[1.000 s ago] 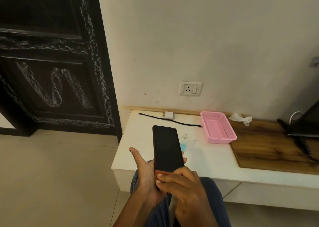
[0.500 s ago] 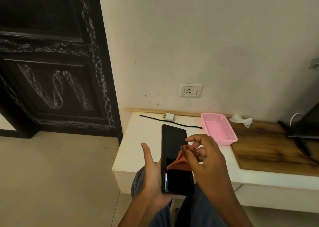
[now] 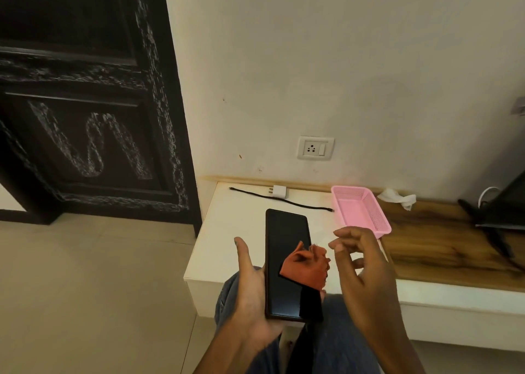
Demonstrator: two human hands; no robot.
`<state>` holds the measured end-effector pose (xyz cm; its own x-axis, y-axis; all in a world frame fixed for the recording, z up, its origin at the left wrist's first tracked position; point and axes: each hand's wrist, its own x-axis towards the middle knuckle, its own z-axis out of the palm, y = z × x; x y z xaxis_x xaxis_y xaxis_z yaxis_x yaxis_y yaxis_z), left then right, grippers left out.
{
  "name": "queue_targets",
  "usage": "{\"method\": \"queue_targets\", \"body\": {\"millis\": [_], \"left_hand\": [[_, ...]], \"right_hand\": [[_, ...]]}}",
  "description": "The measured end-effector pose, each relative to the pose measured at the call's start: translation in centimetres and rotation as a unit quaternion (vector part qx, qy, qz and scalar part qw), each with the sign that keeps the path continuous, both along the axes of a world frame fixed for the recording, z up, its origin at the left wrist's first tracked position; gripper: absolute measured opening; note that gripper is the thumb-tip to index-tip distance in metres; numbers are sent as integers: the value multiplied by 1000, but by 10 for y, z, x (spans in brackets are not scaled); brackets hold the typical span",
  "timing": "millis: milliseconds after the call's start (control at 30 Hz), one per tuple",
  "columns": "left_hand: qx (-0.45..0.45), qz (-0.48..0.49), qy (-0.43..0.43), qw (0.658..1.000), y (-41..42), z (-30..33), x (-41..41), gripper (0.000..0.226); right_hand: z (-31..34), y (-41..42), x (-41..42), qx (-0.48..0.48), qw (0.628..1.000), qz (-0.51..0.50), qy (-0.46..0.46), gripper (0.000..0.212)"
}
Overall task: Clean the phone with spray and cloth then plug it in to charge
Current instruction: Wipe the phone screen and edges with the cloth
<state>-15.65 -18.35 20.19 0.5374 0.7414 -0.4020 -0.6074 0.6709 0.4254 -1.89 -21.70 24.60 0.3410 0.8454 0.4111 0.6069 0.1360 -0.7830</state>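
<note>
My left hand (image 3: 250,297) holds a black phone (image 3: 284,248) screen-up over my lap, in front of the white shelf (image 3: 224,240). A crumpled orange cloth (image 3: 306,265) lies on the right side of the screen. Just right of the cloth, my right hand (image 3: 363,268) hovers with curled, spread fingers and holds nothing. A white charger plug (image 3: 277,191) and a black cable (image 3: 295,203) lie at the back of the shelf, below the wall socket (image 3: 315,147). No spray bottle is in sight.
A pink basket (image 3: 360,211) stands behind my right hand. A wooden board (image 3: 443,240) with a crumpled tissue (image 3: 397,197) and a dark device (image 3: 502,209) lies to the right. A dark door (image 3: 85,103) is on the left.
My right hand slid up from the phone's lower end pinching the orange cloth, then let it go on the screen and drew off to the right. The phone sank lower and flatter.
</note>
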Motion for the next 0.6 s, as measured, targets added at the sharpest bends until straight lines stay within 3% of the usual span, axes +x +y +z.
{"method": "queue_targets", "body": {"millis": [100,200,300,400,533,600], "left_hand": [[-1,4,3,1000,0,0,-1,100],[1,-3,0,1000,-2,3,0,102],[-5,-16,-10,1000,-4,8,2,102],[-9,-21,2,1000,-5,9,4,103],[-19,-19,-6,1000,-6,7,4,100],[-20,-19,-2,1000,-6,6,5,98]], "right_hand": [[4,-10,5,51,991,64,-102,11],[4,-13,9,-3,973,144,-179,16],[0,-9,12,-30,962,149,-225,28],[-1,-5,13,-61,957,160,-233,33],[-4,-3,13,-40,953,162,-253,16],[-4,-2,12,-47,963,156,-215,15]]}}
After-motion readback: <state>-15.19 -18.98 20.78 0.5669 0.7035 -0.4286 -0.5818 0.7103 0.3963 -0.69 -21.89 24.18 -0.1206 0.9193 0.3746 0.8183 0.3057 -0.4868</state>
